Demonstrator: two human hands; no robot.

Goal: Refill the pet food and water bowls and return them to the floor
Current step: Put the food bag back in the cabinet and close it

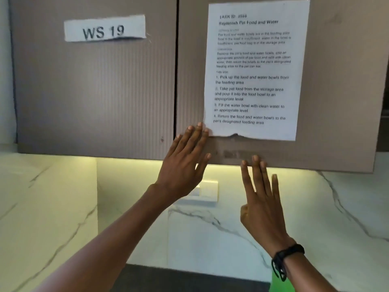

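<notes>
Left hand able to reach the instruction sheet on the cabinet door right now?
Probably yes: the left hand has straight fingertips at the lower left corner of the instruction sheet, nothing between.

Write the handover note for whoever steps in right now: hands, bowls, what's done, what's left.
left hand: open, fingers straight, fingertips at the lower left corner of the instruction sheet taped to the cabinet door.
right hand: open, holds nothing, fingertips at the door's bottom edge.
The bowls, food and water are not in view. Only the cabinet, a WS 19 label and the marble wall show.
Done: nothing that shows.
Left: all of it. Pick up the bowls, pour food, fill water, return them to the floor.
</notes>
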